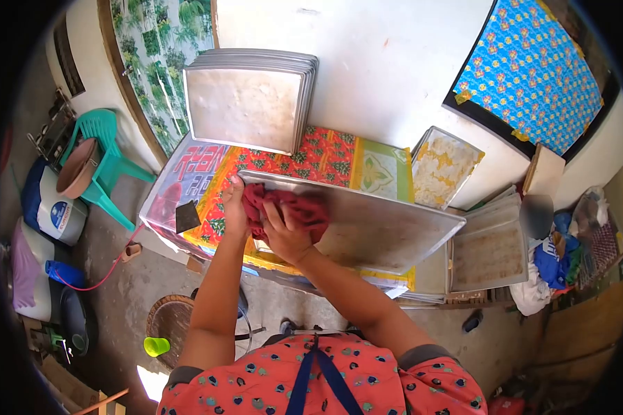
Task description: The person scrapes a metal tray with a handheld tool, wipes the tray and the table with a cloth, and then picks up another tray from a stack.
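Observation:
A large metal baking tray [387, 228] stands tilted over the table, its inner face toward me. My left hand [235, 211] grips the tray's left end, thumb up at the rim. A crumpled dark red cloth [308, 214] lies against the tray's left part, pressed there by my right hand [285, 234] with its fingers bent into the folds. Part of the cloth also sits close to my left fingers. A small dark flat piece [186, 216] rests on the table to the left of my left hand.
Behind the tray, a tall stack of metal trays [246, 107] leans on the patterned tablecloth [325, 149]. More trays [488, 242] stand at the right, near a stained one [446, 169]. A green chair [111, 162] and a woven basket [163, 321] are on the left.

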The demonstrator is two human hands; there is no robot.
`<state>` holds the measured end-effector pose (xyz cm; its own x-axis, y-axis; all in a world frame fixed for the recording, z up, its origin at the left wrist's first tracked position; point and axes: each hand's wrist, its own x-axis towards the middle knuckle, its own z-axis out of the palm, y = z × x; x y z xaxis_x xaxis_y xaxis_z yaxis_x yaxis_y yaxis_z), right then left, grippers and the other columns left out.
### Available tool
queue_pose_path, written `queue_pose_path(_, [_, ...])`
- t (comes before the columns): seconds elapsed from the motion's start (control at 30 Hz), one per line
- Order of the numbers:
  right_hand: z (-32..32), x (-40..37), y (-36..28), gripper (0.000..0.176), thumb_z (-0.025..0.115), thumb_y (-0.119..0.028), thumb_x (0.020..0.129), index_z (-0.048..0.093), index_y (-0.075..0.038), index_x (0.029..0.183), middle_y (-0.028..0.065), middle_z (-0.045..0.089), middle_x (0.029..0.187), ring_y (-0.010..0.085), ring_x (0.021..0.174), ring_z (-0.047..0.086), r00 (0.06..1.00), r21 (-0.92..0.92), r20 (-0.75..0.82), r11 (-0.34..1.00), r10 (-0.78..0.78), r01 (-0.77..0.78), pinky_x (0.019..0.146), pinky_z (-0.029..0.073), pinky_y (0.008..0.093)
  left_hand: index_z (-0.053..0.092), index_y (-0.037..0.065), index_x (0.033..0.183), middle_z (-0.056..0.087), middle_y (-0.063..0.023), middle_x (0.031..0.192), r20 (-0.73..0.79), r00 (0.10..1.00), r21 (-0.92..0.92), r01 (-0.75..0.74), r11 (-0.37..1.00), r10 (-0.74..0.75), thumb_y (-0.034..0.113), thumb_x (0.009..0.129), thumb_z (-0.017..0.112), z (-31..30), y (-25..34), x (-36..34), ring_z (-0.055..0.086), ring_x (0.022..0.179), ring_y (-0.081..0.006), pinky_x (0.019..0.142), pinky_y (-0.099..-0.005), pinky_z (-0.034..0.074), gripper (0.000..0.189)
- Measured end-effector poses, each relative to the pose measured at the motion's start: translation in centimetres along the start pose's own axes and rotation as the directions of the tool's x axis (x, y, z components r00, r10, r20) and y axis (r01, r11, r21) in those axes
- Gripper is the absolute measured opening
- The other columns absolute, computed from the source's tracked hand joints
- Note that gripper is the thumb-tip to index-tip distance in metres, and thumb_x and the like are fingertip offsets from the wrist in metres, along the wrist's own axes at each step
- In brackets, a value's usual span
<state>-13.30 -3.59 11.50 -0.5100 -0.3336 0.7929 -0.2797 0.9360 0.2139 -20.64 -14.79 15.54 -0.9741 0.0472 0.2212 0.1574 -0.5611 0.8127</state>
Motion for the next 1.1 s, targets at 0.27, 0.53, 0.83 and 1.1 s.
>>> queue_pose_path(0.27, [-4.7, -20.1, 5.4, 0.053, 0.070, -0.035, 0.066, 0.062, -0.017, 0.115, 0.0077, 0.058, 0.114, 0.0272, 0.090, 0.060, 0.683, 0.149, 0.730, 0.971, 0.020, -0.188, 0.078, 0.045, 0.0482, 0.063, 0.006, 0.083, 0.056, 0.0049, 0.081, -0.089, 0.993, 0.027, -0.075, 0.997, 0.077, 0.043, 0.096, 0.052, 1.1, -0.1, -0.1, 0.045, 0.074, -0.0060, 0.072, -0.0240, 0.038, 0.040])
queue_pose_path(0.53, [-16.4, -11.6, 15.2, 0.065, 0.075, -0.021, 0.058, 0.055, -0.004, 0.117, 0.0172, 0.048, 0.111, 0.0376, 0.103, 0.047, 0.761, 0.061, -0.138, 0.772, 0.634, -0.633, 0.089, 0.040, 0.0465, 0.065, 0.005, 0.087, 0.061, 0.0021, 0.085, -0.160, 0.983, 0.049, -0.085, 0.995, 0.092, 0.042, 0.097, 0.051, 1.7, -0.1, 0.2, 0.050, 0.077, -0.0069, 0.075, -0.0242, 0.041, 0.041])
queue_pose_path(0.83, [-3.9, 5.1, 0.8, 0.065, 0.066, -0.030, 0.074, 0.048, -0.026, 0.136, 0.0068, 0.049, 0.126, 0.0306, 0.115, 0.047, 0.980, -0.045, 0.153, 0.991, 0.130, -0.124, 0.090, 0.032, 0.0629, 0.058, -0.001, 0.116, 0.064, -0.0095, 0.110, 0.012, 0.999, -0.263, -0.040, 0.964, 0.044, 0.026, 0.100, 0.035, -0.1, -2.0, -0.8, 0.062, 0.095, -0.0163, 0.085, -0.0301, 0.050, 0.039])
queue_pose_path(1.1, [-13.4, -3.0, 11.8, 0.071, 0.071, -0.054, 0.062, 0.059, -0.013, 0.118, 0.0030, 0.061, 0.091, 0.0242, 0.084, 0.057, 0.911, -0.217, 0.212, 0.926, 0.354, -0.309, 0.093, 0.031, 0.0493, 0.058, 0.009, 0.074, 0.051, 0.0046, 0.070, -0.158, 0.986, 0.114, -0.029, 0.993, 0.047, 0.036, 0.099, 0.048, -3.5, -0.8, -4.3, 0.043, 0.063, -0.0056, 0.058, -0.0240, 0.035, 0.038])
